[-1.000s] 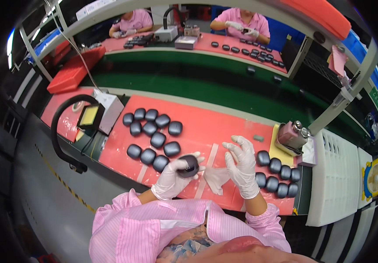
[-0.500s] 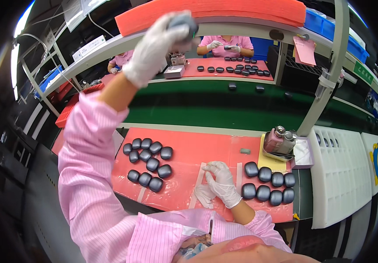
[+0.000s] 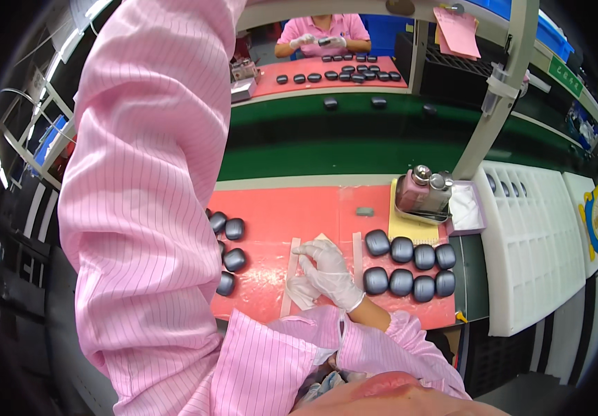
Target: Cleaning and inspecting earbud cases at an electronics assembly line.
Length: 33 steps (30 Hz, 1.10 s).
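Note:
My left arm in its pink striped sleeve (image 3: 146, 173) reaches up past the top edge, so my left hand and anything in it are out of sight. On the pink mat (image 3: 268, 215) rests my white-gloved right hand (image 3: 333, 276), its fingers curled together over a crumpled white cloth (image 3: 302, 294). To its right lie two rows of dark grey rounded cases (image 3: 401, 283). More such cases (image 3: 234, 260) show left of the hand, partly hidden behind my sleeve.
Pump bottles (image 3: 417, 184) stand in a tray beside a tissue box (image 3: 467, 208). A white gridded foam tray (image 3: 531, 256) leans at the right. Across the green belt (image 3: 292, 145), carrying a few cases, a gloved co-worker (image 3: 323, 35) handles a case. A metal post (image 3: 496, 104) rises at right.
My left hand, holding a dark rounded object, has gone up out of view, and its sleeve now covers part of the left cases. The view has shifted; my right hand stays on the mat.

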Each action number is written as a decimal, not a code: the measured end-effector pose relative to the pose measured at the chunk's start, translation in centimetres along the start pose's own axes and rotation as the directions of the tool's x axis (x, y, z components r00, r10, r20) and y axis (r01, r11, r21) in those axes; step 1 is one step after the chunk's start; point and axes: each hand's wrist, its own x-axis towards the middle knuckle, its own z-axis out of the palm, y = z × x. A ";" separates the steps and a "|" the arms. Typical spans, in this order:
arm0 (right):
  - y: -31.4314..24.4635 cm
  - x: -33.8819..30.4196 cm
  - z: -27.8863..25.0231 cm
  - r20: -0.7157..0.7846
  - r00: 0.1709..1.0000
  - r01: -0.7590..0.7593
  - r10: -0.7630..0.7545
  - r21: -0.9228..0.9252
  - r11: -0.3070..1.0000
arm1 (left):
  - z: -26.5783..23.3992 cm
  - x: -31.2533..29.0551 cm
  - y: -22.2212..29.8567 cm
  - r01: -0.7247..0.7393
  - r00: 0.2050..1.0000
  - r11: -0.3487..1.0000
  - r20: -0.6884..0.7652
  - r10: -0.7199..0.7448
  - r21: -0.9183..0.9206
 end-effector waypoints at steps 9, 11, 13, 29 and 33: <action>0.1 -0.2 0.4 0.037 0.999 -0.035 0.035 -0.001 0.999 | 1.2 -3.0 4.1 -0.054 0.997 0.997 -0.060 0.057 0.054; 0.1 -0.3 0.5 0.049 0.997 -0.052 0.051 0.011 0.999 | 2.0 -6.2 5.3 -0.329 0.846 0.944 -0.445 0.292 -0.005; 0.6 -0.3 -0.2 0.052 0.995 -0.086 0.085 0.012 0.996 | 2.9 -13.3 8.3 -0.620 0.686 0.779 -0.551 0.476 -0.099; 0.5 0.9 0.5 -0.171 0.940 -0.227 0.297 0.338 0.913 | 23.2 -38.3 -13.0 0.065 0.719 0.987 0.679 -0.149 0.147; 0.0 0.9 0.8 -0.097 0.951 -0.274 0.293 0.174 0.946 | 27.6 -34.6 -11.2 0.107 0.783 0.989 0.603 -0.150 0.106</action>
